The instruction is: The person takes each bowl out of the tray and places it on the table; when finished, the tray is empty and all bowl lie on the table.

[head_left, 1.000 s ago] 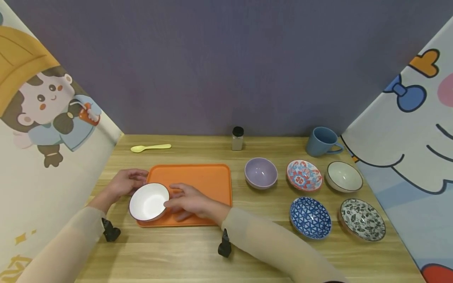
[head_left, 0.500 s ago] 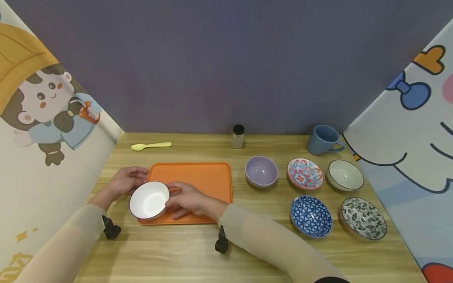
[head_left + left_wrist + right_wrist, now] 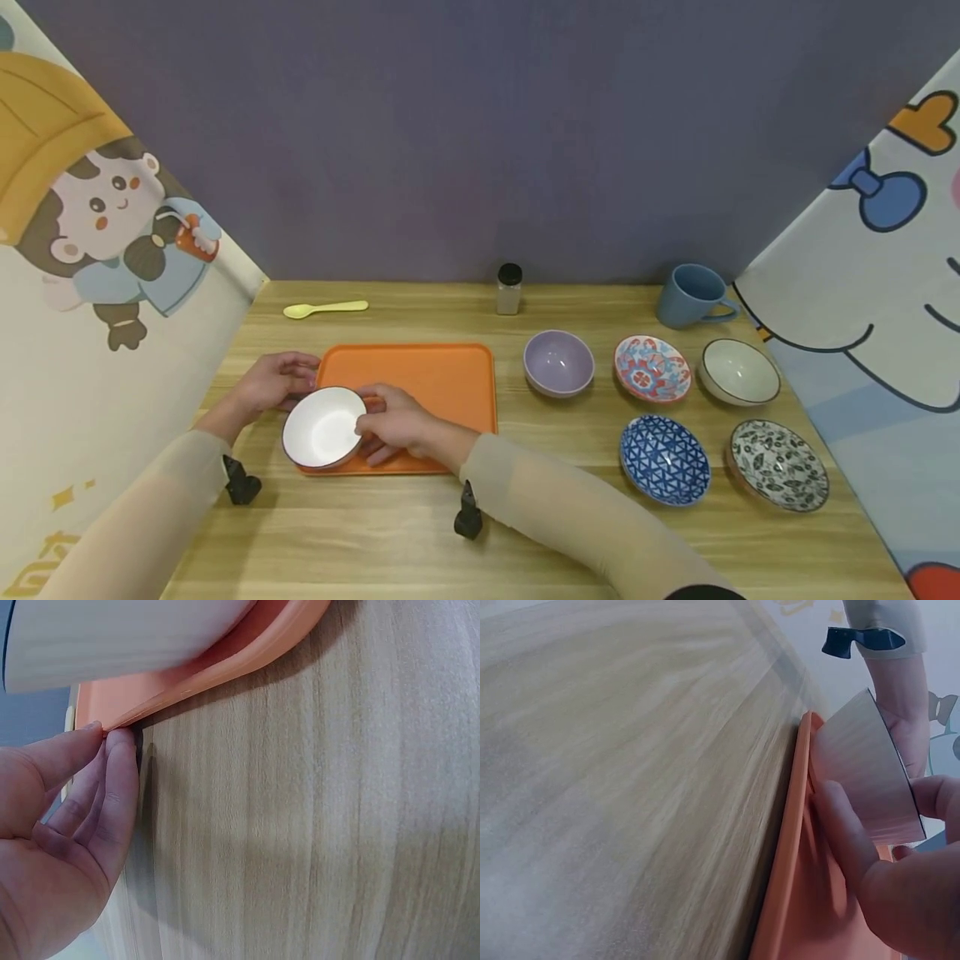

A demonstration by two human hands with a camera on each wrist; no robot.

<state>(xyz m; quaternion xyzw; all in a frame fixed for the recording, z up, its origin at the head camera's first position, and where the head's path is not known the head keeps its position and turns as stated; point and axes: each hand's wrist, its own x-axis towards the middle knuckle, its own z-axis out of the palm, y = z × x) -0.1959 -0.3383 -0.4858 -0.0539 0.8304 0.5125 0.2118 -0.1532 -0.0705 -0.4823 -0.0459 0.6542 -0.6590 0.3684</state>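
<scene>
A white bowl with a dark rim sits at the front left corner of the orange tray. My right hand holds the bowl's right side, its thumb over the rim and fingers along the outer wall. In the right wrist view, that hand reaches over the tray beside the bowl. My left hand is at the tray's left edge. The left wrist view shows this hand pinching the tray's rim between thumb and fingertips, under the bowl's overhanging side.
A yellow spoon and a black-capped jar lie behind the tray. To the right stand a purple bowl, red-patterned dish, pale bowl, blue-patterned dish, leaf-patterned dish and blue mug.
The right hand's fingers have drawn in closer against the bowl's side. The left hand stays by the tray's left edge. The whole head view has shifted slightly.
</scene>
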